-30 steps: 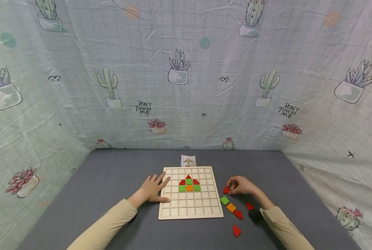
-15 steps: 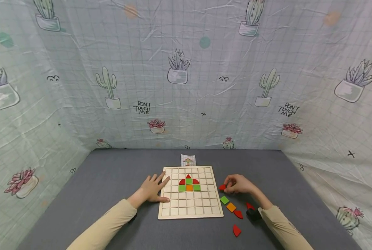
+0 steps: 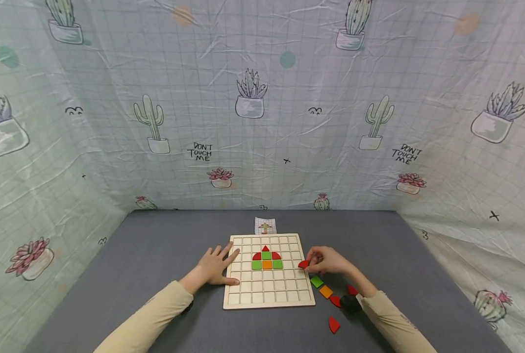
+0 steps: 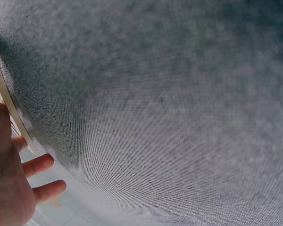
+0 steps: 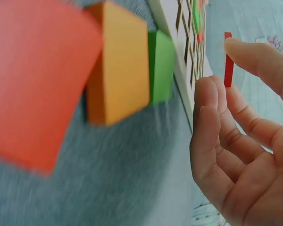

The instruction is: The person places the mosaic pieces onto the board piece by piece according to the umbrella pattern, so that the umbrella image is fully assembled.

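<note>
A red quarter-circle tile (image 3: 303, 264) is pinched between the thumb and fingers of my right hand (image 3: 328, 260), over the right edge of the wooden grid board (image 3: 262, 298). In the right wrist view the red tile (image 5: 228, 61) shows edge-on. My left hand (image 3: 213, 267) rests spread on the board's left edge; in the left wrist view, part of that hand (image 4: 9, 174) lies along the rim. On the board, an orange square tile (image 3: 267, 264) sits between green squares, under a green square (image 3: 266, 255) flanked by red quarter-circles and topped by a red triangle (image 3: 265, 248).
Right of the board lie a green square (image 3: 317, 282), an orange square (image 3: 326, 291) and several red tiles, including a red quarter-circle (image 3: 334, 324). A small printed pattern card (image 3: 264, 225) lies behind the board. A patterned curtain (image 3: 262, 162) surrounds the grey table (image 3: 174, 235).
My right hand has moved left with the red quarter-circle tile, from the tabletop to over the board's right edge. My left hand has stayed in place on the board.
</note>
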A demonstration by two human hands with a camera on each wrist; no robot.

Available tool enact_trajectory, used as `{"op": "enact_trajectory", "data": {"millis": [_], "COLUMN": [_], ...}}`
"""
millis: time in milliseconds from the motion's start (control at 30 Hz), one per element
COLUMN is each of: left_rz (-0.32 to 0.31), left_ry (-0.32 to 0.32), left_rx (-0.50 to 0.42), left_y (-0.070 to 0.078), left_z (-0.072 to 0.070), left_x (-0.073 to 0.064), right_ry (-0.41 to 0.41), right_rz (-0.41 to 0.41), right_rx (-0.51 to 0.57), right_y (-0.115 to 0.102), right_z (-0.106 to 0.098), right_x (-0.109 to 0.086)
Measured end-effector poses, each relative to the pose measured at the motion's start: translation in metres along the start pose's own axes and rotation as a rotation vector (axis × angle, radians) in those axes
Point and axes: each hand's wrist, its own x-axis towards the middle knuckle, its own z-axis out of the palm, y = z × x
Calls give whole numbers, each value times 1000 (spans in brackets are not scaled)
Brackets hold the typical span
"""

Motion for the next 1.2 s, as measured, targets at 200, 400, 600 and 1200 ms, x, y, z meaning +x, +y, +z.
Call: {"op": "enact_trajectory", "data": {"millis": [200, 400, 600, 1200], "left_rz": [-10, -11, -16, -12], "left_ry": [-4, -3, -14, -17], "left_rx": [9, 13, 13, 2], "left_y": [0, 0, 0, 0], "left_z": [3, 3, 2, 0], "left_x": [2, 1, 1, -1], "right_ry": [5, 1, -15, 29], "right_rz": [-22, -12, -22, -24], "right_rx": [1, 7, 16, 81], "right_y": [-7, -19, -26, -46], "right_z": [8, 17, 26, 56], "right_x": [7, 14, 26, 52]}}
